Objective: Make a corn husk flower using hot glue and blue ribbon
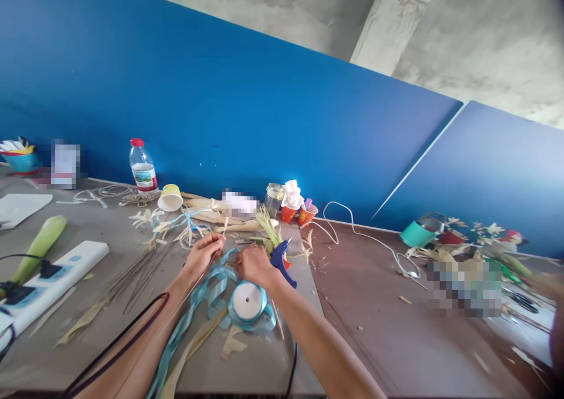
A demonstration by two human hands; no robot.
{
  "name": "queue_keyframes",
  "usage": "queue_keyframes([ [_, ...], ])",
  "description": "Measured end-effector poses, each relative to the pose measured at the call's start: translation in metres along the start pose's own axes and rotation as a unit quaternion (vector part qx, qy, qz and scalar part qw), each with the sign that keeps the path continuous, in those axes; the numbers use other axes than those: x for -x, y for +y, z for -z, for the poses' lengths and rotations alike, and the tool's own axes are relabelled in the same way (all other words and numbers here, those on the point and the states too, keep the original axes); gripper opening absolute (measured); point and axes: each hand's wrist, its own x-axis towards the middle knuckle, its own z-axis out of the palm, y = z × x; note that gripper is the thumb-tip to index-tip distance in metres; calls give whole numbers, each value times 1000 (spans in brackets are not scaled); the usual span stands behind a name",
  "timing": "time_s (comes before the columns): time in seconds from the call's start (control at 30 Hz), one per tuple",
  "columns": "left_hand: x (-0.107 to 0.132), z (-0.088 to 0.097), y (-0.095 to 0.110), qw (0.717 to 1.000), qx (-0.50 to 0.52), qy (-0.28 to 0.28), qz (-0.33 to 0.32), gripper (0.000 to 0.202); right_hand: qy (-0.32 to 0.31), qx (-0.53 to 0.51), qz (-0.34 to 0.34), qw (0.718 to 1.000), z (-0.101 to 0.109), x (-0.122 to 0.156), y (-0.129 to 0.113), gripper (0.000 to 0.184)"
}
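Observation:
My left hand (203, 255) pinches a thin wire stem (225, 230) that has a small pale tip at its upper end. The rest of the wire runs back along my left forearm. Close by on the right, my right hand (254, 262) is low over the table with curled fingers; whatever they grip is hidden. Between and below my hands lies loose blue ribbon (207, 296), beside a ribbon spool (247, 301) with a white face. A dark blue glue gun (282, 262) rests just right of my right hand. Dried corn husk strips (198, 346) lie near the ribbon.
A white power strip (83, 264) and a green corn husk (44, 243) lie at left. Along the blue partition stand a plastic bottle (143, 167), a yellow paper cup (170, 198), a glass jar (274, 198) and red cups (307, 214). A green mug (420, 231) stands at right.

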Motion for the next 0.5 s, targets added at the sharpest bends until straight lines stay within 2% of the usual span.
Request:
queue_keyframes([
  [0.1,-1,1,-3,1000,-22,-15,-9,15,-18,45,9,999,-9,-5,-4,9],
  [0.2,-2,2,-5,999,-41,-25,-17,13,-19,38,17,999,-11,-5,-5,11],
  [0.33,-5,5,-7,999,-38,-7,-11,16,9,-7,2,1000,5,-1,1,9],
  [0.4,-5,5,-7,1000,-26,-6,-10,17,52,-64,-19,996,18,2,8,11],
  [0.43,-4,3,-7,1000,-18,-15,-7,17,89,-143,-35,985,24,5,11,12],
  [0.5,1,-2,-5,999,4,-51,11,18,116,-294,-64,947,32,11,16,12],
])
